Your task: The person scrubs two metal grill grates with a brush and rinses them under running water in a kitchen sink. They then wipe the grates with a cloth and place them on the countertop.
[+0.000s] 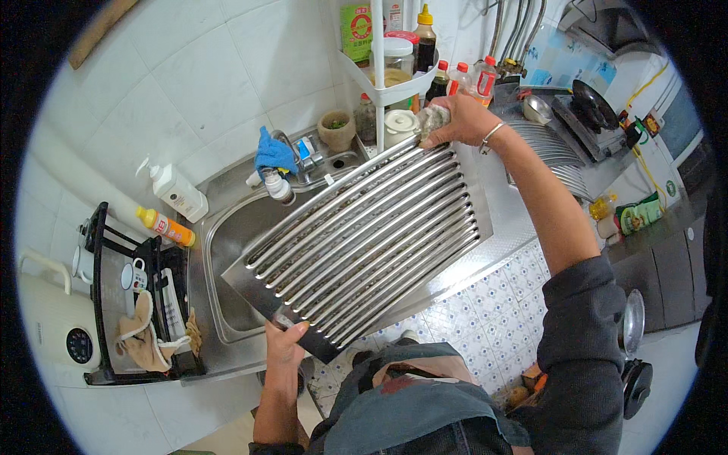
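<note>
A ribbed stainless-steel panel, resembling a range-hood baffle filter, lies slantwise over the sink and reaches past the counter's front edge. Dark specks show between its long slats. My left hand grips the panel's near left corner, thumb on top. At the far right end, my right hand is closed around a crumpled greyish scrubbing pad, held against the panel's upper edge. A second ribbed metal panel rests on the counter to the right, beyond my right forearm.
A faucet with a blue cloth on it stands behind the sink. Left are a white pump bottle, a yellow-capped orange bottle and a black rack. A corner shelf holds jars; a gas stove sits far right.
</note>
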The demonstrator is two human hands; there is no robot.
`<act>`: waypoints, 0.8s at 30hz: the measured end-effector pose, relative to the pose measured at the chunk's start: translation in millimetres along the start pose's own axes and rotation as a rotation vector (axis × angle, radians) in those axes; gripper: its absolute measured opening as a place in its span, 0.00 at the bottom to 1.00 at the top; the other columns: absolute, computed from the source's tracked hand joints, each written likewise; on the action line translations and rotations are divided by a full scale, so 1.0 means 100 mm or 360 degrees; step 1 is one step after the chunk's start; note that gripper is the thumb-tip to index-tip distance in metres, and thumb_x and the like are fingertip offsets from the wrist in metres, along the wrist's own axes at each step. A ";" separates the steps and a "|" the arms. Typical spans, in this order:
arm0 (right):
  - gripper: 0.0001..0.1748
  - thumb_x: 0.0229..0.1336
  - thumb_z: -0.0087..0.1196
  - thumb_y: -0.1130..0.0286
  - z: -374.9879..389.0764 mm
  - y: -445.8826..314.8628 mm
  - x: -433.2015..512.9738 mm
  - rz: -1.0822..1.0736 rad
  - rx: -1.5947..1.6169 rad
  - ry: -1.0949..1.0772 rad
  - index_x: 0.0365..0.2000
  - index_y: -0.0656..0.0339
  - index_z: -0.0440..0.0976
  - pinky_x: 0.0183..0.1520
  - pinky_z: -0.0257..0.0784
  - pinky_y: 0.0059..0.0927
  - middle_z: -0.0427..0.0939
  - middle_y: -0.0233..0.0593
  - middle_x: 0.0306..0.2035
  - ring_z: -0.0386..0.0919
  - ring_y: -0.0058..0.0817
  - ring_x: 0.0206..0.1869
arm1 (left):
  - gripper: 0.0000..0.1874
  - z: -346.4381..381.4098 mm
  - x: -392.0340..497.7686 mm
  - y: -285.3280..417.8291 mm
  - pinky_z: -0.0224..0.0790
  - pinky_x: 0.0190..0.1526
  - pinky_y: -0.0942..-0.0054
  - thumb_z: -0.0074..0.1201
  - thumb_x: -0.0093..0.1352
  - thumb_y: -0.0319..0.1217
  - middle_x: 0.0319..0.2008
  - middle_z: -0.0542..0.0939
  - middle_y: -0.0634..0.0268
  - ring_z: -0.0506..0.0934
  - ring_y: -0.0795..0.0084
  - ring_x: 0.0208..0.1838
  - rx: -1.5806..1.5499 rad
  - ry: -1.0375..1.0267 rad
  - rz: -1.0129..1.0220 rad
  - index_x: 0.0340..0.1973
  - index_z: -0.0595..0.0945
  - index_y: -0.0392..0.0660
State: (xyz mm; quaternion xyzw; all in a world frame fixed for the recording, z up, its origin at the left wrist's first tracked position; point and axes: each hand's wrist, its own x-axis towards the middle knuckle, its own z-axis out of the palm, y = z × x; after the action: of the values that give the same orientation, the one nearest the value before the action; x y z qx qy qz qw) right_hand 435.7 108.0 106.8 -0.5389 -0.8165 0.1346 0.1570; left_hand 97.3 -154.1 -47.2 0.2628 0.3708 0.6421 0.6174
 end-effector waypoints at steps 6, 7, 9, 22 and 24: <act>0.34 0.31 0.66 0.50 0.18 0.35 -0.21 0.0148 -0.0037 -0.0004 0.42 0.55 0.72 0.44 0.69 0.34 0.77 0.44 0.37 0.76 0.39 0.39 | 0.29 0.26 -0.01 -0.14 0.72 0.41 0.68 0.52 0.46 0.16 0.38 0.75 0.59 0.76 0.65 0.39 0.0243 0.0278 -0.0135 0.47 0.69 0.37; 0.33 0.34 0.65 0.50 0.28 0.34 -0.31 0.0182 -0.0108 0.0067 0.43 0.55 0.72 0.44 0.69 0.35 0.77 0.44 0.38 0.75 0.39 0.40 | 0.29 0.43 -0.04 -0.07 0.72 0.41 0.67 0.51 0.45 0.17 0.37 0.75 0.57 0.77 0.64 0.37 0.0197 0.0291 -0.0179 0.46 0.69 0.34; 0.25 0.45 0.58 0.56 0.66 0.17 -0.61 -0.0124 -0.0290 0.0864 0.44 0.56 0.70 0.44 0.69 0.38 0.75 0.43 0.40 0.73 0.42 0.42 | 0.27 0.50 -0.15 -0.02 0.72 0.40 0.67 0.48 0.45 0.17 0.36 0.75 0.56 0.77 0.64 0.36 0.0116 0.0380 -0.0217 0.44 0.70 0.32; 0.12 0.55 0.37 0.69 1.97 -0.50 -1.26 -0.0441 0.0240 0.0161 0.37 0.64 0.64 0.49 0.62 0.33 0.66 0.49 0.41 0.65 0.35 0.46 | 0.29 0.27 -0.52 -0.25 0.73 0.44 0.62 0.45 0.48 0.22 0.42 0.74 0.54 0.76 0.59 0.40 0.0193 0.0557 -0.0109 0.48 0.67 0.36; 0.13 0.56 0.36 0.68 2.10 -0.80 -1.58 -0.0641 0.0425 0.0144 0.38 0.64 0.64 0.51 0.61 0.34 0.65 0.50 0.42 0.64 0.36 0.48 | 0.28 0.27 -0.53 -0.28 0.73 0.42 0.63 0.45 0.48 0.20 0.39 0.74 0.55 0.76 0.60 0.40 0.0118 0.0664 -0.0100 0.48 0.68 0.35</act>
State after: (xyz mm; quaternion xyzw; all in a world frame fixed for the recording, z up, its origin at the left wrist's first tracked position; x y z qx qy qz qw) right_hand 342.6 -79.2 -71.8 -0.3453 -0.8746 0.1830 0.2869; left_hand 140.3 -203.4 -47.2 0.1351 0.5218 0.6490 0.5369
